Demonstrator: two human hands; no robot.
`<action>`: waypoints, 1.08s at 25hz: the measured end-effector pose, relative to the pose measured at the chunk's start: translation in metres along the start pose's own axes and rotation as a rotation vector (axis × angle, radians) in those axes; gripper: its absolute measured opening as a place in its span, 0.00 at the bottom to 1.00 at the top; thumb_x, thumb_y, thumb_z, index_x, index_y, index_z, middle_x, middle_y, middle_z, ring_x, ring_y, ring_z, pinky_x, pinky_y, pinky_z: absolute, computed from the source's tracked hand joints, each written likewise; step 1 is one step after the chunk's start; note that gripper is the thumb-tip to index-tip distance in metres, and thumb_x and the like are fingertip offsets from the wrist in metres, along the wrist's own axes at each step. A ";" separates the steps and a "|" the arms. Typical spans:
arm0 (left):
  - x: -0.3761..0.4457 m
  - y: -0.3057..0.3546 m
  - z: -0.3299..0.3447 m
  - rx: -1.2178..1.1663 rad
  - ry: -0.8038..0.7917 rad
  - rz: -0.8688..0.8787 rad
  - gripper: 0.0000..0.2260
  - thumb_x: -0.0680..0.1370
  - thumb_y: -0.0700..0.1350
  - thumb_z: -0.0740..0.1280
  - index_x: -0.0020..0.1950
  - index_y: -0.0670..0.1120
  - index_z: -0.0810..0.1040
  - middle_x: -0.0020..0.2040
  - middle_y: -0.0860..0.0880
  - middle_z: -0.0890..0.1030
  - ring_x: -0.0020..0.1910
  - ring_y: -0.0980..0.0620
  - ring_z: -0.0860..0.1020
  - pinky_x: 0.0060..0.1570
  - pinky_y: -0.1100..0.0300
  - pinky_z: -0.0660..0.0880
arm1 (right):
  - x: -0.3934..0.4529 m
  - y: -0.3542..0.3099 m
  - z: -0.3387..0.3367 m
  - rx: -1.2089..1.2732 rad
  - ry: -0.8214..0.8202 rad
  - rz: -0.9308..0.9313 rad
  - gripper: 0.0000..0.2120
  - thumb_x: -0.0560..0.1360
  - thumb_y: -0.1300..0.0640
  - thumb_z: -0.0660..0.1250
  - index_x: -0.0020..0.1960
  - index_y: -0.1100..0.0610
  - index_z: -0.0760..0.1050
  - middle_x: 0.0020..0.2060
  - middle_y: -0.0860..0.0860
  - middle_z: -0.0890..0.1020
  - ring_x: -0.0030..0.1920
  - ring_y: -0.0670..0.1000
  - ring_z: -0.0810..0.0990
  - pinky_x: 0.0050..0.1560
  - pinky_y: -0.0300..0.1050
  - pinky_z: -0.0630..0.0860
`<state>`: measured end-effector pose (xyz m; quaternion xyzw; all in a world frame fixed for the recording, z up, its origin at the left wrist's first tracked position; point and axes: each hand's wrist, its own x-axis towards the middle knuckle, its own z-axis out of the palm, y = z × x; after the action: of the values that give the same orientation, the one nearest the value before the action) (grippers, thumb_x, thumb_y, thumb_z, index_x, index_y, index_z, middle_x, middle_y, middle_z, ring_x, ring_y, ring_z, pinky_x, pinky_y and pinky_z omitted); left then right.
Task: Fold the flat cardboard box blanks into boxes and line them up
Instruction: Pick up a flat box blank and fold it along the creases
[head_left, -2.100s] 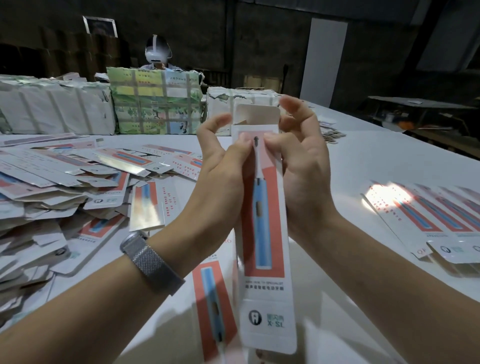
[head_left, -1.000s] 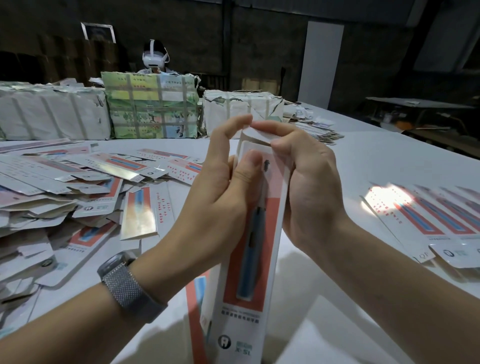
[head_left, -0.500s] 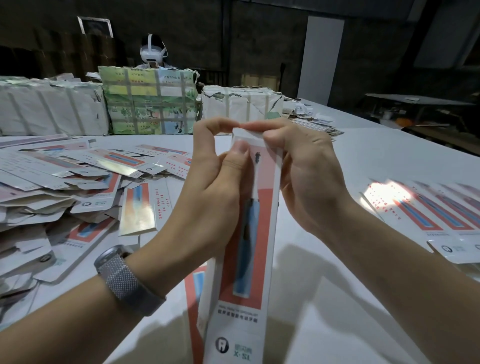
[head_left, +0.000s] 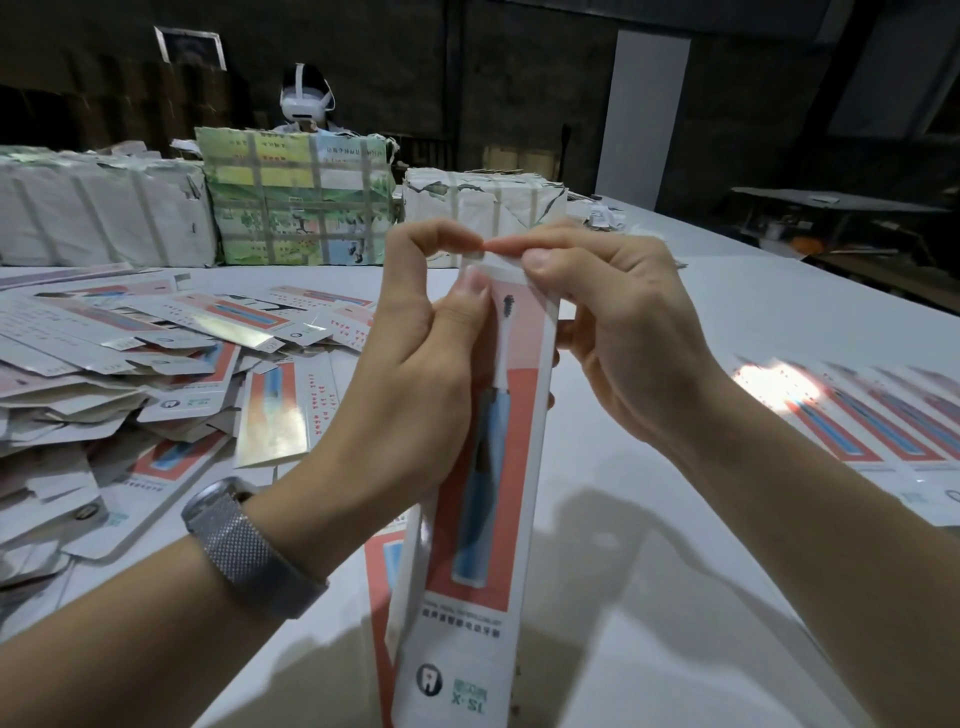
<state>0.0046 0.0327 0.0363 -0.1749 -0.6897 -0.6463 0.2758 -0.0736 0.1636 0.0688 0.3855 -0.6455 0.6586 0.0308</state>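
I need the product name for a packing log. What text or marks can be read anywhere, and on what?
"X·SL", upside down beside a tooth logo: foot of the held box.
Lines under its red panel: too blurred.
Loose blanks, the row of boxes, wrapped bundles: print too small.

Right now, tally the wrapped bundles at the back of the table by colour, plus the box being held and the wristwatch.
white bundles: 2
green bundle: 1
box: 1
wristwatch: 1
Total: 5
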 end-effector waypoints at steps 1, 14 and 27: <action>0.000 -0.001 -0.001 -0.024 -0.007 -0.014 0.07 0.87 0.46 0.54 0.56 0.58 0.66 0.42 0.43 0.84 0.36 0.41 0.84 0.33 0.49 0.82 | 0.000 0.000 0.000 -0.012 -0.012 -0.015 0.11 0.75 0.58 0.62 0.47 0.55 0.84 0.41 0.54 0.78 0.41 0.62 0.79 0.35 0.57 0.76; 0.003 0.003 0.000 0.110 0.104 0.024 0.05 0.87 0.46 0.55 0.53 0.56 0.65 0.40 0.44 0.79 0.33 0.45 0.81 0.34 0.48 0.83 | -0.010 0.007 0.020 -0.064 0.041 -0.123 0.11 0.80 0.56 0.61 0.54 0.57 0.80 0.48 0.58 0.78 0.44 0.58 0.81 0.43 0.63 0.79; 0.020 0.002 -0.006 -0.199 0.048 -0.169 0.02 0.83 0.49 0.61 0.54 0.55 0.72 0.39 0.56 0.84 0.38 0.59 0.81 0.35 0.65 0.77 | -0.015 0.006 0.025 -0.894 0.150 -0.218 0.37 0.71 0.50 0.69 0.78 0.56 0.62 0.62 0.54 0.65 0.63 0.54 0.66 0.56 0.52 0.80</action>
<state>-0.0089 0.0244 0.0495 -0.1273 -0.6276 -0.7364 0.2183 -0.0547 0.1474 0.0520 0.3513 -0.8178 0.3347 0.3095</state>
